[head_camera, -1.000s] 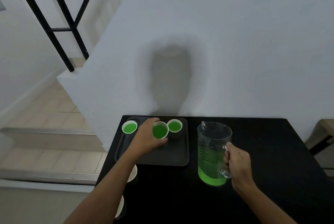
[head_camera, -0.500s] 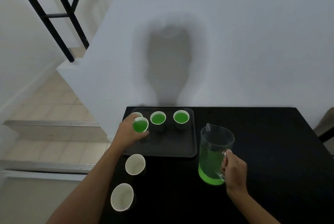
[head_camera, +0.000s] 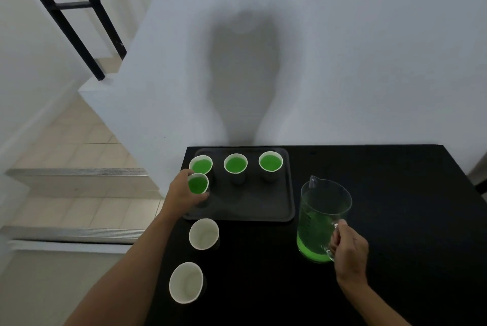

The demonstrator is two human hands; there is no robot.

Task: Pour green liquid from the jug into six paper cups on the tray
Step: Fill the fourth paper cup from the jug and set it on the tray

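The clear jug stood upright on the black worktop, just to the right of the tray, and green liquid filled it part way. Its handle was held by the right hand, with the fingers closed around it. On the dark tray, three paper cups full of green liquid were lined up along the far side: one at the left, one in the middle and one at the right. A fourth full cup was gripped by the left hand at the tray's left edge, fingers wrapped round it. Two empty cups, one nearer the tray and one closer to the person, were left on the worktop in front of the tray.
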